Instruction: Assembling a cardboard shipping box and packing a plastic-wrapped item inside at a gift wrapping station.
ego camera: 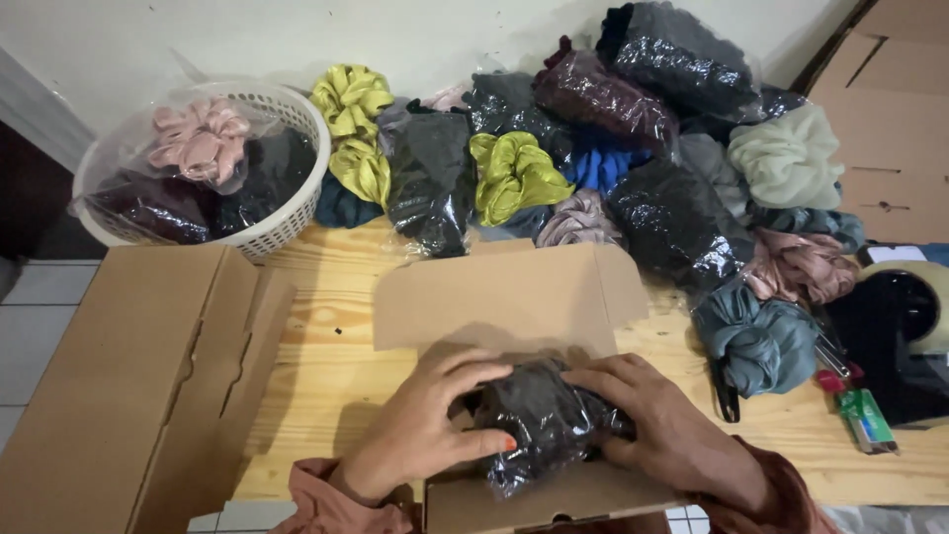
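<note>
A black scrunchie in a clear plastic bag (pixel 542 420) lies inside a small open cardboard box (pixel 514 297) at the table's near edge. My left hand (pixel 420 420) presses on the bag's left side, fingers curled over it. My right hand (pixel 662 420) grips its right side. Both hands hold the same bag down in the box. The box's lid flap stands up behind them.
A heap of bagged scrunchies (pixel 613 148) in black, yellow-green, grey, pink and teal lines the wall. A white basket (pixel 282 222) with more sits at the back left. A larger cardboard box (pixel 129 386) lies at left, a tape dispenser (pixel 905 326) at right, on the wooden table (pixel 316 366).
</note>
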